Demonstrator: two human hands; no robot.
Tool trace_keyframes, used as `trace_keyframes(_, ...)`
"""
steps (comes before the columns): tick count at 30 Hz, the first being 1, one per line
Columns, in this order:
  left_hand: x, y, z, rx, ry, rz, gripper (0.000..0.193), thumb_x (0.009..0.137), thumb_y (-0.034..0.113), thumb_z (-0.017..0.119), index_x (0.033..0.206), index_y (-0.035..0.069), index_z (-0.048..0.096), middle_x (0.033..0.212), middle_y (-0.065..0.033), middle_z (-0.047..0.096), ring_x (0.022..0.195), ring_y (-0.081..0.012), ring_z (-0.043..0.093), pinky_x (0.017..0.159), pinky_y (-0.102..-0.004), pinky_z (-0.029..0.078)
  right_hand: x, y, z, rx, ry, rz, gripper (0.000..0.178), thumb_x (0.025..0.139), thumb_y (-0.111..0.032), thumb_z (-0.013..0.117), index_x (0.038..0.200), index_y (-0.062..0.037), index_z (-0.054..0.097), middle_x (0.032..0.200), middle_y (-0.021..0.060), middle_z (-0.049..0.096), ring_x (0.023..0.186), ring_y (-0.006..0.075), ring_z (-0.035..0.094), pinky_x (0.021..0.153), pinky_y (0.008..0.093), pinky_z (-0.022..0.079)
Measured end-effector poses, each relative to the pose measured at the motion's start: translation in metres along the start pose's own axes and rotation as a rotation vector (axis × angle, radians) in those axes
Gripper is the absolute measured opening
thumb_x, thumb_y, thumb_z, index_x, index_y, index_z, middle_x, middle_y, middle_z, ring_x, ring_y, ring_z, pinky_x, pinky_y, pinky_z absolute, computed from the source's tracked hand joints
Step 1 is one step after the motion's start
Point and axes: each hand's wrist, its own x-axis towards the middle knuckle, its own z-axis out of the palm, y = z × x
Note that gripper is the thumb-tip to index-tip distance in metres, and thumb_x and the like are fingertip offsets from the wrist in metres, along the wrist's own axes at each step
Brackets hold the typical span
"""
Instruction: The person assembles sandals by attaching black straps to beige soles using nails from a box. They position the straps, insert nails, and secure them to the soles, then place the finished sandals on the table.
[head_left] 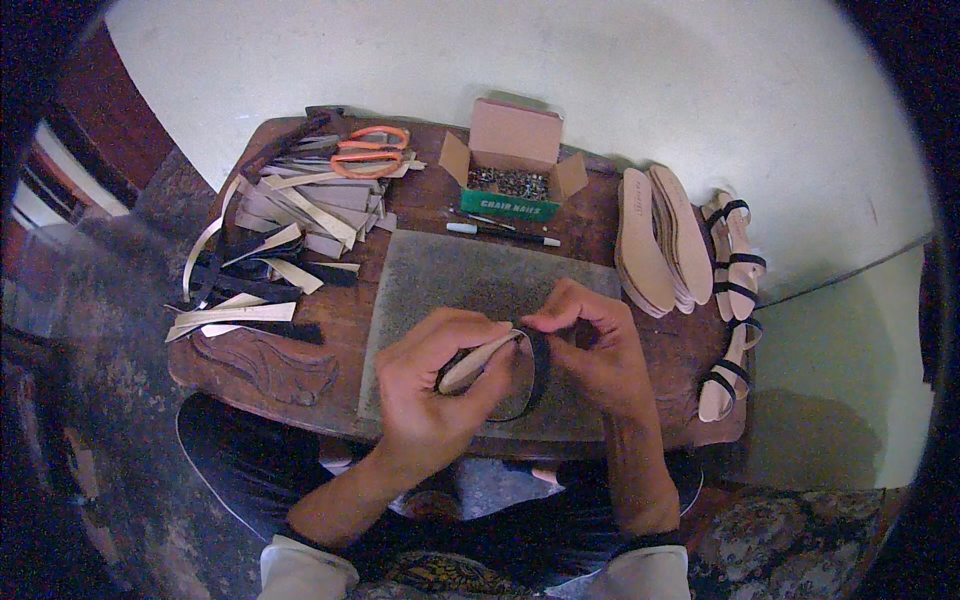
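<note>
Above the grey mat, my left hand (430, 375) is closed around a beige sandal sole (468, 372), most of it hidden by the fingers. A thin black strap (533, 375) bows out from it in a loop on the right side. My right hand (595, 345) is pinched, its fingertips right beside the upper end of that strap and close to my left fingertips. What lies between the right fingers is too small to make out.
On the wooden table (345, 375) lies the grey mat (430, 270). Strips (300, 200) and orange-handled scissors (370, 155) are at left. Behind the mat are a green open box of nails (508, 195) and a pen (500, 234). Soles (650, 245) and strapped sandals (735, 290) line the right.
</note>
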Motion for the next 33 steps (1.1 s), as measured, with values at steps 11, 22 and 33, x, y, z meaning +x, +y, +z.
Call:
trace_keyframes(11, 0.005, 0.013, -0.002, 0.014, -0.072, -0.021, 0.021, 0.073, -0.002, 0.07, 0.093, 0.001, 0.066, 0.086, -0.0122, 0.065, 0.078, -0.022, 0.065, 0.068, -0.0296, 0.05, -0.002, -0.007, -0.01, -0.03, -0.061, 0.066, 0.021, 0.076, -0.002, 0.067, 0.096, -0.0035, 0.066, 0.099, 0.0061, 0.067, 0.096, 0.0175, 0.062, 0.087, 0.0308, 0.047)
trace_keyframes(22, 0.009, 0.023, 0.004, 0.016, -0.099, -0.052, 0.018, 0.078, 0.0, 0.068, 0.095, 0.001, 0.064, 0.088, -0.0137, 0.066, 0.08, -0.0257, 0.066, 0.07, -0.0315, 0.051, -0.006, -0.011, -0.014, -0.002, -0.047, 0.055, 0.023, 0.076, -0.007, 0.069, 0.099, -0.0033, 0.065, 0.097, 0.0054, 0.067, 0.095, 0.0167, 0.062, 0.087, 0.031, 0.047)
trace_keyframes(33, 0.008, 0.024, 0.006, 0.103, -0.143, -0.023, 0.019, 0.08, 0.002, 0.065, 0.098, 0.004, 0.062, 0.092, -0.0146, 0.064, 0.083, -0.0313, 0.062, 0.073, -0.0355, 0.047, -0.008, -0.011, -0.016, -0.018, -0.054, 0.008, 0.032, 0.073, 0.0, 0.057, 0.104, -0.0017, 0.061, 0.102, 0.0065, 0.064, 0.103, 0.0182, 0.058, 0.092, 0.0317, 0.043)
